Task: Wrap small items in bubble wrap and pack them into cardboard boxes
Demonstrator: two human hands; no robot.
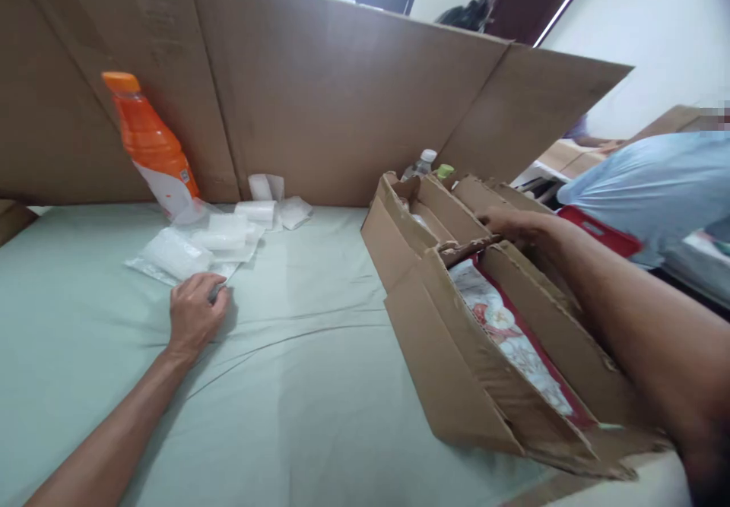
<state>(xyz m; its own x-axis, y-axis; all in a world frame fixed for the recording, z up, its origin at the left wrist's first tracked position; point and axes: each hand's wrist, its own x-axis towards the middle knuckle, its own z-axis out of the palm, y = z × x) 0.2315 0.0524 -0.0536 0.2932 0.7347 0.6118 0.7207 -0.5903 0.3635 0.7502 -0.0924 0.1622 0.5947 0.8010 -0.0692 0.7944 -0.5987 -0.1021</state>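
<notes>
My left hand (197, 308) rests on the pale green sheet, loosely bent, with a gap between thumb and fingers. Its fingertips lie at the near edge of a white bubble-wrap packet (178, 253); no grip on it shows. Several more white wrapped pieces (228, 231) lie just behind. On the right, my right hand (507, 222) reaches over a divided cardboard box (422, 347) into a compartment on its far side. The walls hide its fingertips, so whatever they touch is out of sight. A floral-patterned item with a red edge (507, 324) fills the box's near compartment.
An orange bottle (149, 138) leans against a tall cardboard panel (342, 96) at the back left. Bottles with a white cap (427, 156) and a green cap (445, 171) stand behind the box. Another person's light blue clothing (655, 188) and a red basket (601, 229) are at right.
</notes>
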